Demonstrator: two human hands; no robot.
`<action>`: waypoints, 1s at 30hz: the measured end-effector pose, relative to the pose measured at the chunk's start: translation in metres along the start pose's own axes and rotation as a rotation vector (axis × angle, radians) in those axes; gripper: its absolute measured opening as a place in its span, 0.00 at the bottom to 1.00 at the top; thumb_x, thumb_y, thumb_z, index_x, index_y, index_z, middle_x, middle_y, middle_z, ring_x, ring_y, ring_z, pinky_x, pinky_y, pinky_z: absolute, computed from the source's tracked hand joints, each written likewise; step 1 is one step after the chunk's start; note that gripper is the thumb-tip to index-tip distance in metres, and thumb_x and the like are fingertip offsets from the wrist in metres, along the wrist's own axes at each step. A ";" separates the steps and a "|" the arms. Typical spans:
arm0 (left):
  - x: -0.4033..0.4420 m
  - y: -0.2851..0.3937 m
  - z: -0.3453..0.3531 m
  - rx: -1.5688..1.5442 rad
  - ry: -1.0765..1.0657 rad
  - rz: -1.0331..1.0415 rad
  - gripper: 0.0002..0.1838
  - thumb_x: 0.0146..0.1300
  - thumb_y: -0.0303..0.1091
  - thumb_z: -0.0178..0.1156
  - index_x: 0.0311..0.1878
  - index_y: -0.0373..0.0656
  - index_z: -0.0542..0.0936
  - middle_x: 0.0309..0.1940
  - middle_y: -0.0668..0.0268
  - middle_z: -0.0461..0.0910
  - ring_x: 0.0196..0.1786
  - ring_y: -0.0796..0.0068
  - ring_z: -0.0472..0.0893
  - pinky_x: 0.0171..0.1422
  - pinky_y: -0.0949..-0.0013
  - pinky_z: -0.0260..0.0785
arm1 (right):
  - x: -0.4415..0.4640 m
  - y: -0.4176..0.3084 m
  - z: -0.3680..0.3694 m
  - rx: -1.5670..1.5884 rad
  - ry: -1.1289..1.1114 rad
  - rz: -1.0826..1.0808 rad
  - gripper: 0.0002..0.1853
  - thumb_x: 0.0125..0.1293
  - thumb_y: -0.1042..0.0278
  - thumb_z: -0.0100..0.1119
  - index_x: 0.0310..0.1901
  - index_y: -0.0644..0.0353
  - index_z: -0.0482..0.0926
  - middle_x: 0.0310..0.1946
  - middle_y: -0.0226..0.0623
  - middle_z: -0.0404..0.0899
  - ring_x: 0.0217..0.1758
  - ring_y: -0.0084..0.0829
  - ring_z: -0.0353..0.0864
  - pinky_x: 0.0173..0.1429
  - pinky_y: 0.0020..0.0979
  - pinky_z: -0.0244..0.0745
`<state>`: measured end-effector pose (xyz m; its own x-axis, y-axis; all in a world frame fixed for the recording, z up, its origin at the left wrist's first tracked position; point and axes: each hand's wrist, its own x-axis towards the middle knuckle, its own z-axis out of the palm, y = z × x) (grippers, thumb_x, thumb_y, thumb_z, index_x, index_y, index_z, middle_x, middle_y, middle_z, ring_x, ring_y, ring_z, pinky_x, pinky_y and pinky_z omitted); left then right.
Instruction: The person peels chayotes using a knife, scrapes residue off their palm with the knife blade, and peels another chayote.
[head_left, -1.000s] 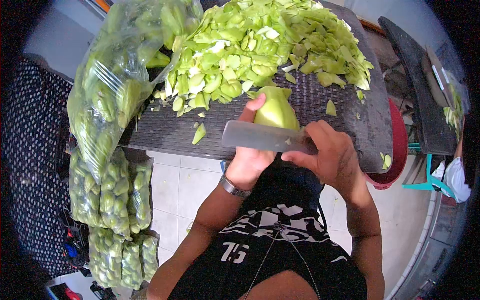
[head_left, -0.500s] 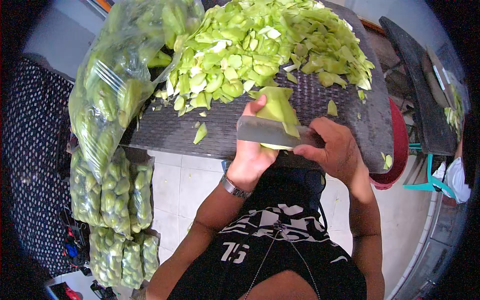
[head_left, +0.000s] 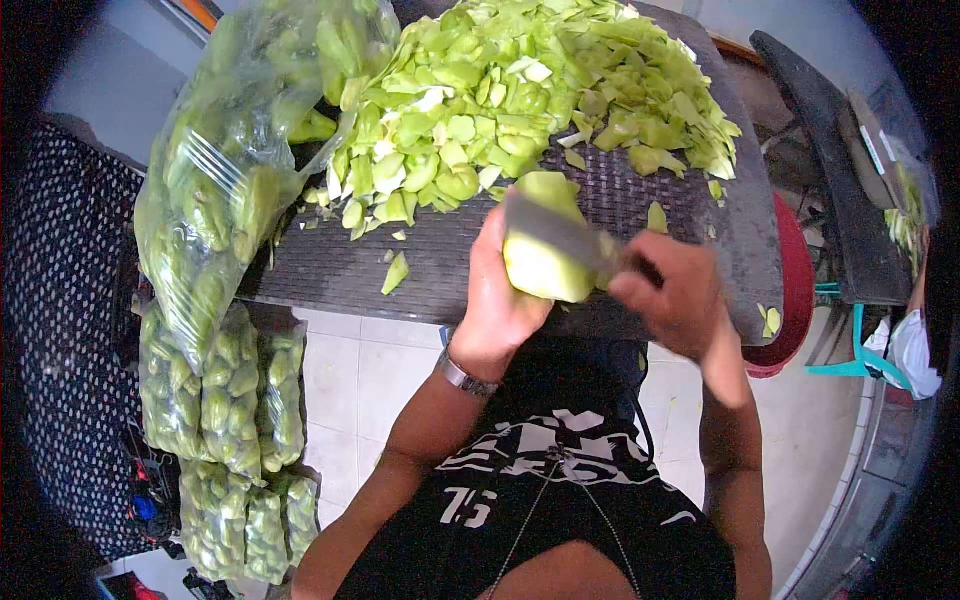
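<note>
My left hand (head_left: pixel 495 290), with a metal watch on its wrist, is wrapped round a pale green vegetable (head_left: pixel 550 272) that looks like a chayote. Its lower face is smooth and pale, as if cut. In my right hand (head_left: pixel 680 295) is a knife (head_left: pixel 552 230), its wide blade blurred and lying across the chayote's upper part. The fingers hide most of the handle. Just beyond both hands a large heap of green slices and peelings (head_left: pixel 460 140) covers the far part of the dark woven table (head_left: pixel 330 265).
A big clear bag of whole green vegetables (head_left: pixel 215 210) leans over the table's left edge. Several smaller filled bags (head_left: pixel 230 400) stand on the tiled floor below. A red tub (head_left: pixel 793 290) is beside the table's right edge, with a turquoise stool (head_left: pixel 858 345) farther right.
The knife has come off the strip it was cutting and now lies higher across the chayote, blurred. The chayote's pale face shows more. My right hand has shifted slightly and tilted.
</note>
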<state>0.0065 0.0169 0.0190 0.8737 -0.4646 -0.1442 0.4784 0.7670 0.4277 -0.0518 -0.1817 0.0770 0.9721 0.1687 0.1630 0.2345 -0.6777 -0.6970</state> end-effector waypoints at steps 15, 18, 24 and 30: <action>-0.007 0.009 0.013 -0.043 -0.052 -0.117 0.30 0.70 0.55 0.58 0.64 0.40 0.76 0.49 0.53 0.84 0.50 0.56 0.85 0.59 0.53 0.78 | -0.002 -0.008 0.016 -0.210 -0.005 -0.191 0.31 0.58 0.36 0.71 0.40 0.62 0.76 0.32 0.46 0.78 0.35 0.54 0.83 0.35 0.49 0.78; -0.004 0.007 0.006 -0.048 -0.048 -0.101 0.30 0.70 0.54 0.57 0.66 0.40 0.75 0.50 0.52 0.84 0.51 0.56 0.85 0.60 0.52 0.78 | 0.001 0.002 0.014 -0.194 -0.019 -0.149 0.30 0.59 0.38 0.71 0.40 0.62 0.77 0.33 0.47 0.79 0.37 0.54 0.82 0.38 0.49 0.78; -0.003 -0.001 -0.001 -0.071 -0.080 -0.176 0.30 0.70 0.52 0.56 0.66 0.38 0.74 0.54 0.51 0.83 0.53 0.56 0.85 0.62 0.52 0.77 | 0.002 -0.009 0.016 -0.148 -0.046 -0.154 0.29 0.62 0.39 0.69 0.40 0.63 0.77 0.33 0.49 0.78 0.37 0.54 0.82 0.39 0.49 0.76; -0.019 0.009 0.016 0.046 -0.177 -0.129 0.30 0.72 0.53 0.52 0.62 0.35 0.76 0.52 0.51 0.83 0.51 0.50 0.85 0.59 0.49 0.79 | 0.019 0.036 -0.004 -0.171 0.031 0.085 0.26 0.69 0.42 0.65 0.38 0.63 0.80 0.27 0.54 0.76 0.33 0.54 0.80 0.36 0.46 0.73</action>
<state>-0.0077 0.0253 0.0401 0.7741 -0.6315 -0.0431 0.5774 0.6767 0.4568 -0.0247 -0.2058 0.0573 0.9875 0.0854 0.1321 0.1470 -0.8008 -0.5806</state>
